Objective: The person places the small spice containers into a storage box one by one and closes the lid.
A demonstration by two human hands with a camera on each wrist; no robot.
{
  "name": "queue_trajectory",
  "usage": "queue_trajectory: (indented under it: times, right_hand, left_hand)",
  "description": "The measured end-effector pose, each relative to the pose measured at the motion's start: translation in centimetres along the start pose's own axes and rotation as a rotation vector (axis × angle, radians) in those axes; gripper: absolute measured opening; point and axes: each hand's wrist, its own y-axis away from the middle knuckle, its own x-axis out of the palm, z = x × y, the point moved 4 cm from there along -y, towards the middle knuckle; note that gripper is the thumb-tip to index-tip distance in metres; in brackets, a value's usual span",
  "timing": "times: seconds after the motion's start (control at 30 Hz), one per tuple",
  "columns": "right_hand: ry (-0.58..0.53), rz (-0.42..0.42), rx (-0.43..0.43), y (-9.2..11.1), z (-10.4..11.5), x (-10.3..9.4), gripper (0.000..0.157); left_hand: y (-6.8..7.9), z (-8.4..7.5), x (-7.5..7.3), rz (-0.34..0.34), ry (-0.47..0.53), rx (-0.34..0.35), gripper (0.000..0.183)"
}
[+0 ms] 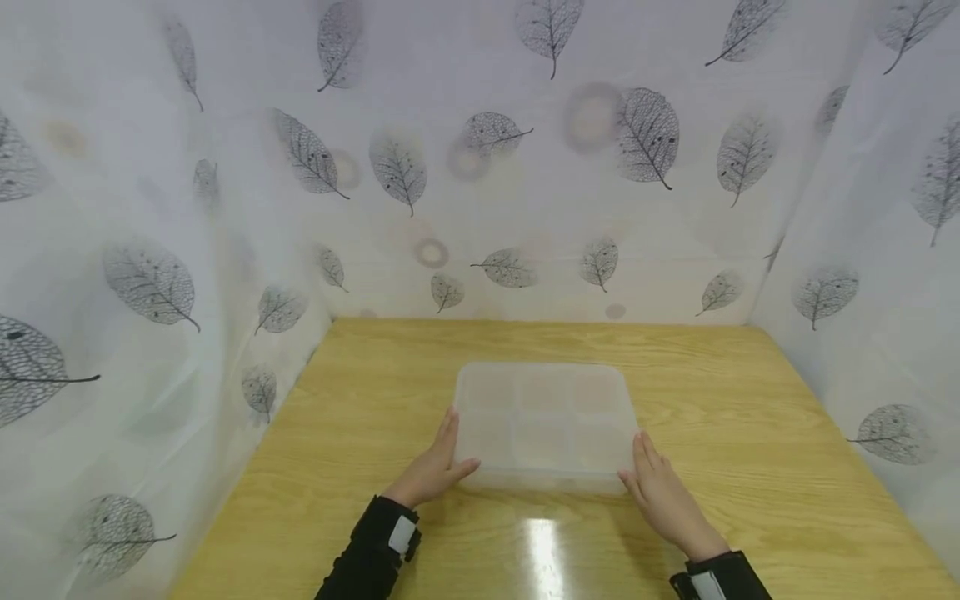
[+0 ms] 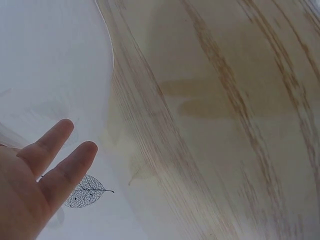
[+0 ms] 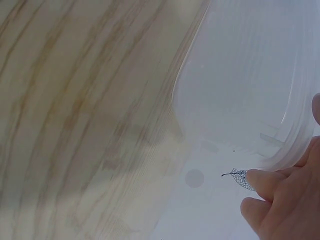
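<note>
A translucent white plastic box (image 1: 546, 417) with a pattern of compartments showing through its top lies flat on the wooden table. My left hand (image 1: 433, 467) holds its near left corner, fingers along the left side and thumb over the front edge. On the opposite side my right hand (image 1: 663, 492) grips the near right corner, its thumb toward the front. In the right wrist view the box (image 3: 235, 70) rises close above bent fingers (image 3: 267, 185). Two extended fingers (image 2: 70, 170) show in the left wrist view, beside the pale box (image 2: 50, 55); the left thumb is hidden there.
The wooden table (image 1: 360, 358) extends around the box on all sides. White leaf-print curtains stand along the back (image 1: 450, 225), the left (image 1: 150, 375) and the right (image 1: 862, 350). A bright reflection (image 1: 543, 558) shines on the tabletop in front of the box.
</note>
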Motion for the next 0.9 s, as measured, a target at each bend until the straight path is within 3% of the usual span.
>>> queue_trajectory:
  times: [0.9]
  right_hand:
    - [-0.049, -0.003, -0.003, 0.1, 0.01, 0.35, 0.063]
  left_hand:
    - [0.18, 0.16, 0.16, -0.035, 0.016, 0.0, 0.079]
